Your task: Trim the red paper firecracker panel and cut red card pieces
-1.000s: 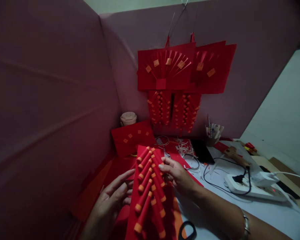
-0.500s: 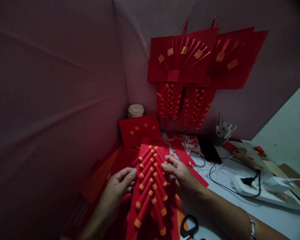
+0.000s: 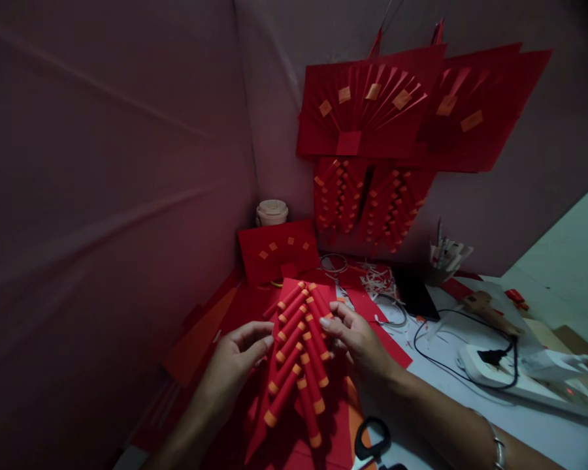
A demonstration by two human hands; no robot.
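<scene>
Before me is a paper firecracker decoration [image 3: 291, 350], with two slanting rows of red paper rolls banded in orange on a red backing. My left hand [image 3: 240, 359] is closed at its left edge, thumb on top and fingertips partly hidden. My right hand [image 3: 357, 341] grips its right edge near the upper rolls, with the lower fingers hidden behind. Red paper sheets lie beneath it. Black-handled scissors [image 3: 371, 438] lie to the lower right of the decoration, partly cut off by the frame edge.
Red fan cards [image 3: 355, 121] and more firecracker strips [image 3: 340, 196] hang at the back wall. A red card with orange squares [image 3: 277, 251] leans by a pale lidded cup [image 3: 272, 213]. At right are a phone [image 3: 414, 294], pen holder [image 3: 443, 261], power strip [image 3: 524, 378] and cable.
My view has turned slightly, so the background sits further right. The decoration's lower end has come up a little in view. Both hands keep their hold at its edges.
</scene>
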